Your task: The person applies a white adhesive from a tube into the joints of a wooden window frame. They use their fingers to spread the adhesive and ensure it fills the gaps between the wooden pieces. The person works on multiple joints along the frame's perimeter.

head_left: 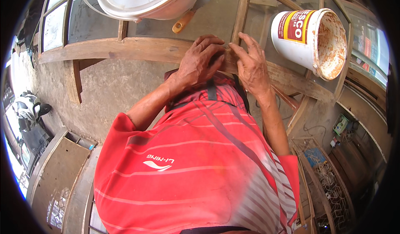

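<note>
My left hand (202, 61) rests on the front rail of a wooden window frame (154, 48), its fingers bent forward over the wood and the thumb apart. Just to its right, my right hand (253, 67) has its fingers spread, with the fingertips at the joint of the rail and an upright bar. I see nothing held in either hand, though the undersides of the fingers are hidden. Beyond my left hand a putty knife (183, 22) with an orange-brown handle lies on the glass, its metal blade pointing away.
A large white lidded bucket (146, 8) stands on the frame at the far left. At right, a white pail (293, 27) lies on its side, orange-brown residue inside its mouth. Wooden frames (62, 171) lean at lower left; a mesh-fronted wooden piece (325, 179) is at lower right.
</note>
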`<state>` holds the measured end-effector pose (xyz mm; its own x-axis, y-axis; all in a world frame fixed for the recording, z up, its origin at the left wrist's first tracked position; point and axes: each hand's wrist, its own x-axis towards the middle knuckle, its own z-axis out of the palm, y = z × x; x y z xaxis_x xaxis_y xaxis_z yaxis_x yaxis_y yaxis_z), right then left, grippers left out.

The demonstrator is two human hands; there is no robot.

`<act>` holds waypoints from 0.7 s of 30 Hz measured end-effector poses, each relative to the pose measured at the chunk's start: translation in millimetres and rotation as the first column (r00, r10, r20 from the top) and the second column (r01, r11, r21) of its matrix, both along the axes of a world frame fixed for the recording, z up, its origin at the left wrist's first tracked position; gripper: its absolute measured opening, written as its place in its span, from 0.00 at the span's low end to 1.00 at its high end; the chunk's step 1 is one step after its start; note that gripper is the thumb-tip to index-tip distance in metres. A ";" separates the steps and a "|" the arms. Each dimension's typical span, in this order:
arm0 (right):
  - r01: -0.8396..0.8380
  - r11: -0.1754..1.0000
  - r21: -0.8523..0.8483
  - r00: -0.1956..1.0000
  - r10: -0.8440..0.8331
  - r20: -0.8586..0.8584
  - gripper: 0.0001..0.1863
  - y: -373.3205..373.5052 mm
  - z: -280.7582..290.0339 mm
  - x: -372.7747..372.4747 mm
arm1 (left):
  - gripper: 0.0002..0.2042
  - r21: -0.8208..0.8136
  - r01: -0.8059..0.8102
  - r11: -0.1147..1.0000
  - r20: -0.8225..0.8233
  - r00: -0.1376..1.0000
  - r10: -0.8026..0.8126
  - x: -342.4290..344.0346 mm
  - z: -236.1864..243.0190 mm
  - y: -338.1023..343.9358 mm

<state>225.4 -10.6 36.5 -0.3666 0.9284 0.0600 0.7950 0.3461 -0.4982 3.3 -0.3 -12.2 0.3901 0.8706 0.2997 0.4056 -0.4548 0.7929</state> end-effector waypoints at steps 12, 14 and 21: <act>0.036 0.999 0.018 0.999 -0.036 0.016 0.26 -22.7 -4.5 12.7 | 0.20 0.043 -0.010 0.999 -0.070 0.997 0.013 3.4 -3.3 -2.4; 0.020 0.999 0.047 0.998 -0.023 0.050 0.31 -31.2 -4.5 13.1 | 0.21 0.054 0.001 0.999 -0.095 0.996 0.004 4.3 -3.4 -2.3; 0.135 0.985 0.108 0.990 -0.131 -0.044 0.37 -52.3 -20.7 17.6 | 0.20 0.069 0.055 0.996 -0.088 0.995 -0.049 2.3 -2.6 -2.5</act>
